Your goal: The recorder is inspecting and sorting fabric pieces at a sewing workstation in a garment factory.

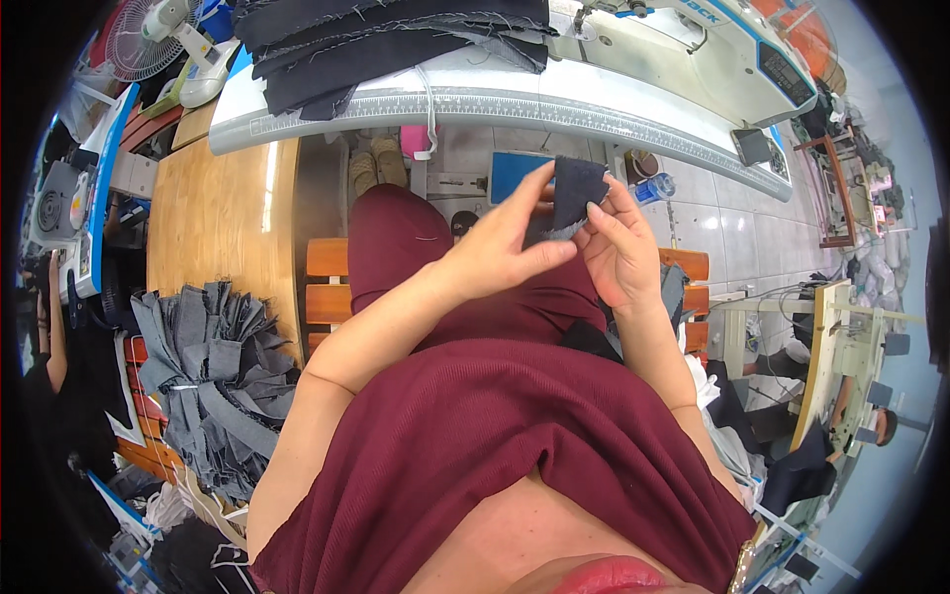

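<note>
A small dark denim piece (576, 190) is held up above my lap, in front of the sewing table. My left hand (505, 246) pinches its lower left edge between thumb and fingers. My right hand (619, 247) grips its right side, the thumb pressed on the cloth. Both forearms rise from the lower edge over my maroon clothing (495, 416).
A white sewing machine (693, 49) stands on the grey table (495, 104), with stacked dark fabric (376, 40) at its left. A heap of grey denim pieces (213, 366) lies on the wooden bench (223, 218) at my left. A fan (148, 40) stands far left. Another person sits at the right edge.
</note>
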The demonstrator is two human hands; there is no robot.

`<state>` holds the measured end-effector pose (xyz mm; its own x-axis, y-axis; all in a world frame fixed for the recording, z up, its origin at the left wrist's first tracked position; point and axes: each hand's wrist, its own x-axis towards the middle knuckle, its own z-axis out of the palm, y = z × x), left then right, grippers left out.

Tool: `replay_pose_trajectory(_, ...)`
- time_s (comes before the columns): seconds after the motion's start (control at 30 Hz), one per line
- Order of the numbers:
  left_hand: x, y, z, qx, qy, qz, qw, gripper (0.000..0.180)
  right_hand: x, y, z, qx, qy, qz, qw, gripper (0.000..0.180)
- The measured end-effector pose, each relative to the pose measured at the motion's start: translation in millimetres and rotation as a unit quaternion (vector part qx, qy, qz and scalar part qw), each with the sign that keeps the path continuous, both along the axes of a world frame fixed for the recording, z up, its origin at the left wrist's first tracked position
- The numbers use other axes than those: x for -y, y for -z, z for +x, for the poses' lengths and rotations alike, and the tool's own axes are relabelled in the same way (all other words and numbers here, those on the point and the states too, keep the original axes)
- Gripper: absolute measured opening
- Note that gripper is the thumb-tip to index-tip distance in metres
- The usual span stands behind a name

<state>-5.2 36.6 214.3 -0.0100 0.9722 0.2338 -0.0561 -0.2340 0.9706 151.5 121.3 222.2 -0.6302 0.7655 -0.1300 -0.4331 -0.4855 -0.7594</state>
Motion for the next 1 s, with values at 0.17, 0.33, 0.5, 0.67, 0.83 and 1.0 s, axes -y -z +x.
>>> replay_pose_trajectory(0.17, -2, 21, 18, -0.126, -0.079, 0.067, 0.987, 0.081, 1, -12, -2, -0.025, -0.003, 0.008, 1.000, 0.038)
replay_pose_trajectory(0.33, -4, 14, 9, -0.118, -0.125, 0.019, 0.985, 0.045, -13, -12, 14, 0.160, 0.048, 0.249, 0.954, 0.038)
replay_pose_trajectory(0.5, 0, 8, 13, -0.303, -0.165, 0.081, 0.935, 0.041, -17, -32, 6, 0.351, 0.167, 0.637, 0.665, 0.061)
replay_pose_trajectory(0.67, 4, 6, 22, -0.353, -0.155, 0.135, 0.913, 0.052, -16, -29, 10, 0.334, 0.121, 0.602, 0.715, 0.056)
replay_pose_trajectory(0.83, 2, 12, 20, -0.349, -0.126, 0.160, 0.915, 0.057, -20, -15, 18, 0.247, 0.168, 0.679, 0.670, 0.045)
replay_pose_trajectory(1.0, -2, 16, 18, -0.333, -0.134, 0.202, 0.911, 0.065, -20, -14, 18, 0.112, 0.152, 0.713, 0.676, 0.045)
